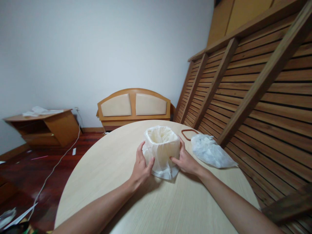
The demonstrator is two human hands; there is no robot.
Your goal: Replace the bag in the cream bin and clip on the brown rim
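A small squarish bin (162,151) stands upright on the round table, lined with a thin white plastic bag (165,170) folded down over its rim. The bag's loose end hangs around the outside and spreads onto the table in front. My left hand (142,167) is pressed against the bin's left side, thumb at the front. On the opposite side, my right hand (186,161) grips it with the thumb on the front face. Behind my right hand lie a brown ring-shaped frame (183,134) and a crumpled white plastic bag (212,151).
The pale round table (102,172) fills the foreground. Slatted wooden panels (243,107) lean along its right side. A headboard (134,104) stands against the wall behind. At left, a low cabinet (58,128) holds white papers or plastic, and a cable (58,165) crosses the dark floor.
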